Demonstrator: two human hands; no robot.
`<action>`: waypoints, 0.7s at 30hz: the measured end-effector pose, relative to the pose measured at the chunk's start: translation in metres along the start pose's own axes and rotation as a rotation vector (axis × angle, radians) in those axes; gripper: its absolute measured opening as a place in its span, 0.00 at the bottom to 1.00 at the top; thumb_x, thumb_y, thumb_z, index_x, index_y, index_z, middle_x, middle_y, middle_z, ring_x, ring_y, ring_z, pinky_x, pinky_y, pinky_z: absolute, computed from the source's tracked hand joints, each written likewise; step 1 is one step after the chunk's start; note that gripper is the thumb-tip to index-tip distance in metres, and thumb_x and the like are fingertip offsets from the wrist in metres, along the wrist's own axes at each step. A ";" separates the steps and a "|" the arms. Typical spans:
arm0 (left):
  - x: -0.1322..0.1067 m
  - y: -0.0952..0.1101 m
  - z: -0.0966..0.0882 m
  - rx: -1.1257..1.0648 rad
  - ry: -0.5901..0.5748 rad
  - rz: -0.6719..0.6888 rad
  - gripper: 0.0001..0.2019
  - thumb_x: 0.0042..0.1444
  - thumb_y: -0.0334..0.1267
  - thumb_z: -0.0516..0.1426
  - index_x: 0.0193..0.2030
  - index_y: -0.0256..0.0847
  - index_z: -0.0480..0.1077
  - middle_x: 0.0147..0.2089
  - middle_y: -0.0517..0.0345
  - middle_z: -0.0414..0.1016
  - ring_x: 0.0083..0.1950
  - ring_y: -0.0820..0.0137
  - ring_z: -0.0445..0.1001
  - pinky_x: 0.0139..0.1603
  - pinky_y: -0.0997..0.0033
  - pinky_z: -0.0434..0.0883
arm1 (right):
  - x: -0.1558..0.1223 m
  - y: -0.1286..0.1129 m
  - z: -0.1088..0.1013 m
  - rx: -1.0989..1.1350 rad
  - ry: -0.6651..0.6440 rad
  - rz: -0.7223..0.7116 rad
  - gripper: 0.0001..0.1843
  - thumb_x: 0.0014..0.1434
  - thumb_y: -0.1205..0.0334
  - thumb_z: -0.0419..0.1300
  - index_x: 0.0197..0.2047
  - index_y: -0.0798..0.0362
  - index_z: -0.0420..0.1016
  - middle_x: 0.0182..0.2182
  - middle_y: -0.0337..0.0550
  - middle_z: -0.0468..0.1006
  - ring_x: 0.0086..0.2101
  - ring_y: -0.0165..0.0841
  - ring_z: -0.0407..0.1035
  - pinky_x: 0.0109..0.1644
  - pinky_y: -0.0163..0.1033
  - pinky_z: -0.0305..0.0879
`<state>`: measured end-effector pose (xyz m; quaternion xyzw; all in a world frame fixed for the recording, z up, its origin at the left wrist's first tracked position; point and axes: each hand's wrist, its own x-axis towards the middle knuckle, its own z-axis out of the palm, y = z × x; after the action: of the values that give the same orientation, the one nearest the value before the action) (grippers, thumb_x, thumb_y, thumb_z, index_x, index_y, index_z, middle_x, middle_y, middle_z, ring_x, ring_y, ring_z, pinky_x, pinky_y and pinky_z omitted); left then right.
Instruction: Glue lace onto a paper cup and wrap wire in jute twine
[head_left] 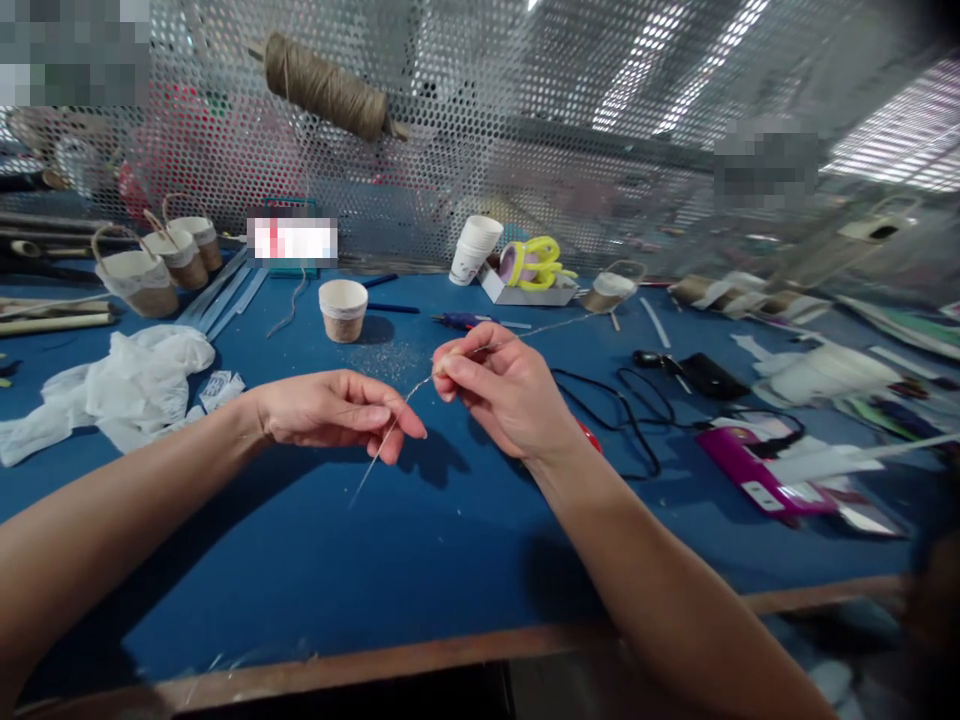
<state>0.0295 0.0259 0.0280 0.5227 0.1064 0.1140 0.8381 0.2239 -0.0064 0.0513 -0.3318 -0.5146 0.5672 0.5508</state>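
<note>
Both my hands hold a thin strand of twine (411, 395) above the blue table (390, 560). My left hand (337, 410) pinches the strand near its lower end, fingers pressed together, and the loose tail hangs down past the fingertips. My right hand (502, 385) pinches the same strand a little higher and to the right. From there the twine runs off to the right toward a small paper-cup basket (611, 290). A bare paper cup (343, 308) stands just beyond my hands.
A twine spool (326, 88) hangs on the perforated metal screen at the back. Three handled cup baskets (154, 265) stand far left, white plastic (120, 385) lies left. Stacked white cups (474, 248), yellow scissors (536, 262), black cable (626, 415) and a magenta tool (757, 470) lie right.
</note>
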 end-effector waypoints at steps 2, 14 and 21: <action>-0.001 -0.001 -0.003 -0.021 0.023 0.017 0.13 0.54 0.43 0.59 0.40 0.36 0.74 0.28 0.57 0.75 0.33 0.74 0.70 0.35 0.75 0.62 | 0.000 0.001 0.000 0.006 0.003 0.000 0.11 0.43 0.67 0.67 0.27 0.53 0.67 0.23 0.34 0.75 0.22 0.24 0.68 0.26 0.33 0.63; 0.003 0.017 0.033 1.273 0.609 0.099 0.12 0.53 0.39 0.53 0.22 0.37 0.65 0.20 0.62 0.64 0.23 0.74 0.61 0.29 0.71 0.59 | -0.001 0.005 0.003 -0.155 0.150 -0.007 0.10 0.44 0.65 0.66 0.25 0.54 0.66 0.20 0.34 0.73 0.22 0.25 0.67 0.27 0.34 0.64; -0.005 0.032 0.034 1.069 0.541 0.031 0.13 0.55 0.42 0.52 0.29 0.36 0.71 0.22 0.59 0.70 0.27 0.73 0.66 0.33 0.71 0.62 | 0.002 0.003 0.002 -0.049 0.150 0.041 0.12 0.42 0.65 0.67 0.26 0.53 0.66 0.21 0.34 0.74 0.23 0.24 0.67 0.27 0.33 0.63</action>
<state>0.0325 0.0092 0.0717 0.8259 0.3509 0.1858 0.4002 0.2214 -0.0048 0.0496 -0.3973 -0.4787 0.5393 0.5676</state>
